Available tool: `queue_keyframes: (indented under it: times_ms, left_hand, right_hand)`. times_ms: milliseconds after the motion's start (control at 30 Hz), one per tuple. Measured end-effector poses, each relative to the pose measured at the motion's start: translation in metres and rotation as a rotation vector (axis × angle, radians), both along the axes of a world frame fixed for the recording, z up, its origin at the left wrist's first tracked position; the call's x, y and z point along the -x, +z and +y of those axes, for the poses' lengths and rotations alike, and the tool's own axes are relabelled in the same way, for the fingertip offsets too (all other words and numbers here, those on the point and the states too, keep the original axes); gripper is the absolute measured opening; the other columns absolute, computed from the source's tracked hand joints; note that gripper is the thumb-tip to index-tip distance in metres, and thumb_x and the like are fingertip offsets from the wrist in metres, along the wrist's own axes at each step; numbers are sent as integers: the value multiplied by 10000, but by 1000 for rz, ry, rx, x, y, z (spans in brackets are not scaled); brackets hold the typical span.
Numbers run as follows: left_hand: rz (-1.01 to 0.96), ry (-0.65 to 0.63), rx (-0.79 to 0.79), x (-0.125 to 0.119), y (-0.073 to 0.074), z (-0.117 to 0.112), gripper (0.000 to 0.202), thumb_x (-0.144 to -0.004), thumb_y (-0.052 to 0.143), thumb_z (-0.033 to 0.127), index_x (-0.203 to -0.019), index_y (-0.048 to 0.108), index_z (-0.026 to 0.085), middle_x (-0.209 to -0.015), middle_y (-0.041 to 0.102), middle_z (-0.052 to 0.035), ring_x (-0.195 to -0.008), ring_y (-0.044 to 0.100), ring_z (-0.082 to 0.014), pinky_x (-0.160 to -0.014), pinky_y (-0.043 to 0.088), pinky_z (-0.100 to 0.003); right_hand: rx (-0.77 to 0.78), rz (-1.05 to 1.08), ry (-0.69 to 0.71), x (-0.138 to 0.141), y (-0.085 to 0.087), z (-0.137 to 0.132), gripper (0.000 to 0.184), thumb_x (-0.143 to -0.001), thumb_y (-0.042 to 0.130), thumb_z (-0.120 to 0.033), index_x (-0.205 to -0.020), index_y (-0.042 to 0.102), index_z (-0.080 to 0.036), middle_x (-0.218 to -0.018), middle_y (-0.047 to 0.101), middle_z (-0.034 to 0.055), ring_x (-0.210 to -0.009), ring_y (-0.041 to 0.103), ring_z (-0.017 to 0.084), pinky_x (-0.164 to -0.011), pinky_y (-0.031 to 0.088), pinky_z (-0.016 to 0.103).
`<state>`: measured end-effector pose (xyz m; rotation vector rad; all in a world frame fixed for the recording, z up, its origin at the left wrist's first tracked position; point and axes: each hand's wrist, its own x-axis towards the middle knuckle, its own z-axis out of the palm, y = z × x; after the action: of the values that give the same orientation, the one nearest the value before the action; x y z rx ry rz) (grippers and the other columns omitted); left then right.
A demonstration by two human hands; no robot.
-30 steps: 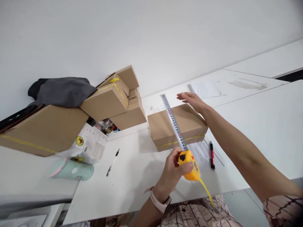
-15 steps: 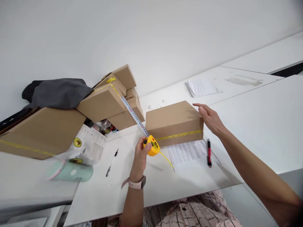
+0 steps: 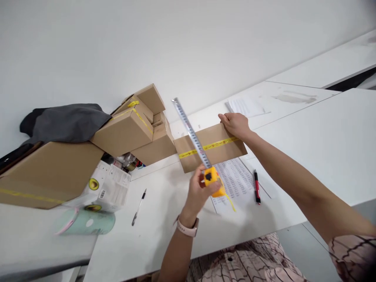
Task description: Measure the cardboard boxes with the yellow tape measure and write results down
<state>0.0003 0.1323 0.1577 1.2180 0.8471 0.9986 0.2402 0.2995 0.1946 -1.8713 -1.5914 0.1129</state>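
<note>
My left hand is closed around a yellow tape measure. Its silver blade sticks out up and to the left, crossing in front of a brown cardboard box with yellow tape along its side. My right hand grips the box at its upper right edge, fingers curled over it. The box is tilted so that its taped side faces me. Under and in front of it lies a printed sheet with rows of text. A red and black marker rests on the right of that sheet.
Several cardboard boxes are piled at the left, with a dark grey cloth over them. A white carton with avocado pictures, a mint-green bottle and a pen lie nearer. A paper stack sits at the back.
My left hand has moved right with the tape measure, its blade swinging over the box. My right hand has shifted left and taken hold of the box's upper edge, and the box has tipped.
</note>
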Motion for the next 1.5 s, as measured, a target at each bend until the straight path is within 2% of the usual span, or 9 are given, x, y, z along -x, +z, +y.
queue_keyframes:
  times_ms: [167,267,400,633,733,833,967,1233,1500]
  left_hand:
    - [140,-81,140,-33,-43,-10,645,-592,939,441,-1103,622,208,-926,649,-19,-811,603,-160,-719,526,-272]
    - [187,-82,157,-39,-58,-14,672,-582,948,432,-1123,621,205,-895,635,-8,-820,583,-154,-720,513,-260]
    - [224,-72,166,-43,-66,-20,676,-587,945,463,-1120,614,209,-904,649,-13,-859,599,-167,-755,515,-272]
    - [255,-64,191,-51,-75,-29,697,-604,931,413,-1161,565,209,-958,637,-27,-910,592,-183,-785,519,-293]
    - [240,-74,211,-55,-81,-32,714,-602,931,397,-1175,550,206,-967,627,-27,-887,588,-176,-776,519,-297]
    - [220,-94,230,-57,-87,-33,715,-598,937,412,-1163,552,203,-972,627,-32,-856,591,-174,-762,520,-307]
    - [150,-85,167,-61,-86,-23,719,-609,943,393,-1189,557,215,-1048,658,-48,-916,607,-187,-814,518,-318]
    - [-24,15,99,-76,-58,26,696,-577,962,392,-1132,589,199,-1013,666,-36,-926,612,-180,-800,513,-303]
    - [-113,40,182,-87,-65,29,780,-508,990,381,-1143,587,174,-1017,673,-43,-928,626,-180,-803,525,-304]
  right_hand:
    - [22,-11,10,3,5,12,570,-1025,241,-541,-751,618,-211,-913,740,139,-844,640,291,-672,354,365]
    - [10,-13,68,2,5,9,658,-1002,189,-660,-715,575,-211,-916,730,146,-839,636,290,-688,373,375]
    - [27,-16,87,2,8,5,683,-967,206,-729,-681,545,-209,-896,711,149,-835,626,293,-739,404,408]
    - [4,-52,93,5,9,9,660,-945,283,-711,-724,614,-185,-901,714,160,-877,630,307,-903,398,498]
    - [-1,-53,69,6,8,9,625,-909,361,-714,-762,651,-182,-906,722,156,-873,632,309,-893,406,495]
    - [16,-24,47,6,8,9,596,-876,413,-721,-795,673,-190,-918,727,145,-853,634,306,-807,430,456]
    - [25,14,36,5,7,7,562,-853,459,-718,-814,678,-202,-939,732,138,-848,635,301,-722,430,412]
    - [-6,9,46,6,5,1,552,-858,466,-720,-780,646,-204,-977,747,131,-877,652,301,-697,422,386]
    - [-35,5,50,7,4,-4,548,-876,466,-707,-768,647,-201,-991,744,131,-878,647,289,-693,416,378]
